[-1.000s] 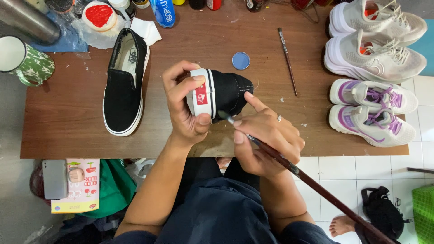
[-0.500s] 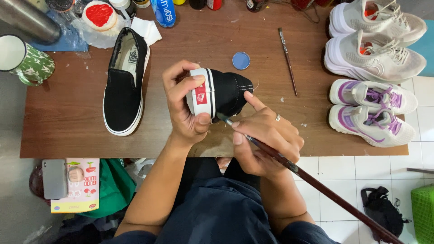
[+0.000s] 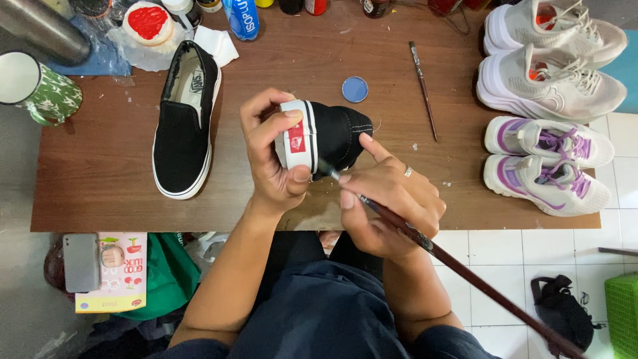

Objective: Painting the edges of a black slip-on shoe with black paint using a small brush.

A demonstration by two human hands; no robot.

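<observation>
My left hand (image 3: 274,156) grips the heel of a black slip-on shoe (image 3: 335,133) with a white sole and a red heel tab, held over the wooden table (image 3: 100,186). My right hand (image 3: 389,199) holds a long dark paintbrush (image 3: 465,272), its tip touching the shoe's sole edge near the heel. The index finger of that hand rests against the shoe's black side. The matching black shoe (image 3: 183,119) lies flat on the table to the left.
A second brush (image 3: 423,90) and a small blue lid (image 3: 355,89) lie behind the held shoe. Two pairs of sneakers, white (image 3: 551,66) and white-purple (image 3: 548,163), sit at the right. A green patterned mug (image 3: 36,90), bottles and a red-smeared palette (image 3: 149,23) stand at the back left.
The brush tip has shifted slightly along the sole edge near the heel. Both hands and the shoe stay nearly where they were.
</observation>
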